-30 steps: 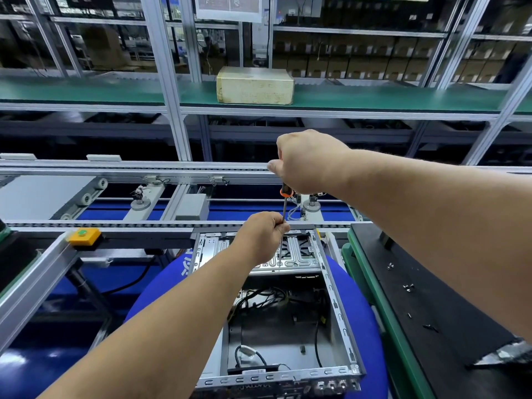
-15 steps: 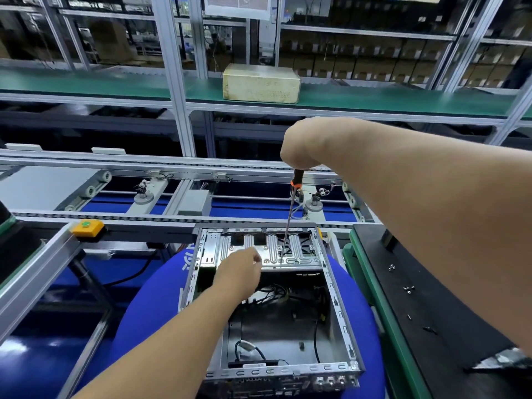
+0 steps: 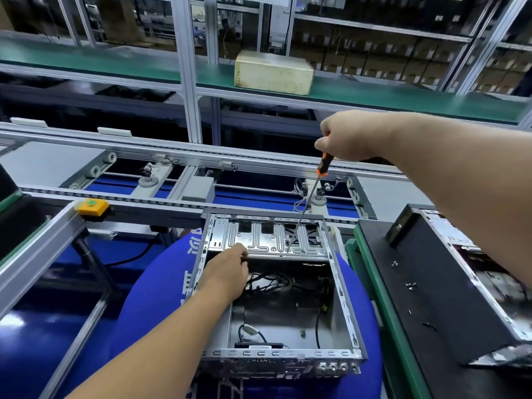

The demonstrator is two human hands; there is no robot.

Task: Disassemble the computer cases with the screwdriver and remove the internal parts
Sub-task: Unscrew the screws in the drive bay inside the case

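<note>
An open silver computer case [image 3: 342,306] lies on a round blue cushion [image 3: 149,306]. Black cables [image 3: 267,280] run inside it. A ribbed metal drive bracket [image 3: 267,237] spans its far end. My right hand [image 3: 348,136] grips a screwdriver [image 3: 322,165] with an orange and black handle; its long shaft slants down and its tip touches the bracket's near right part. My left hand [image 3: 227,272] rests at the bracket's near left edge, fingers curled over it.
A black mat [image 3: 431,298] on a green-edged bench at the right holds loose screws [image 3: 410,285] and a second case [image 3: 472,254] behind my right forearm. A conveyor frame with a yellow button box [image 3: 91,207] runs beyond. A beige box [image 3: 273,72] sits on the green shelf.
My left hand dropped from the screwdriver shaft to the bracket's left edge. My right hand rose and swung right, and the shaft now slants with its tip on the bracket.
</note>
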